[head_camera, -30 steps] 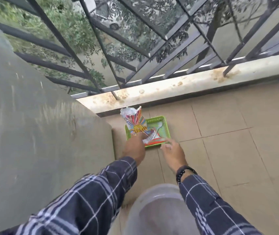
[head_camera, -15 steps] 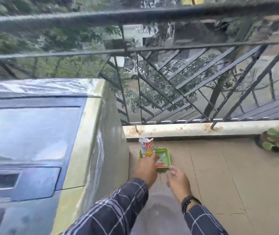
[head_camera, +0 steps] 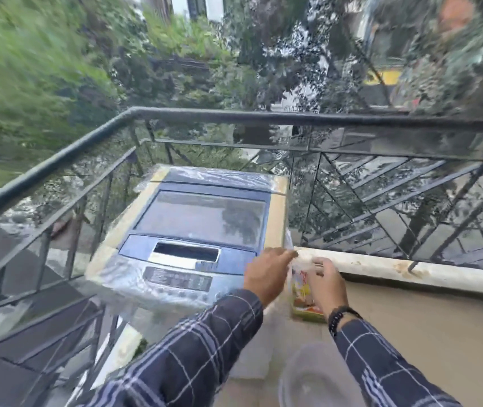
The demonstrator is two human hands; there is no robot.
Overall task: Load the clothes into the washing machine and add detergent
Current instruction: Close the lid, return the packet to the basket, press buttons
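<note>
While both hands (head_camera: 266,274) (head_camera: 327,283) grip it, the colourful detergent packet (head_camera: 302,286) looks blurred, its top crumpled.

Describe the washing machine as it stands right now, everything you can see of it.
The washing machine is a top-loader standing in the balcony corner against the railing. Its body looks cream-yellow, its top blue. The tinted see-through lid lies shut, reflecting foliage. In front of the lid sits a recessed handle slot, then a control panel with buttons. Clear plastic film seems to wrap the top. The left hand hovers at its front right corner; contact is unclear.
</note>
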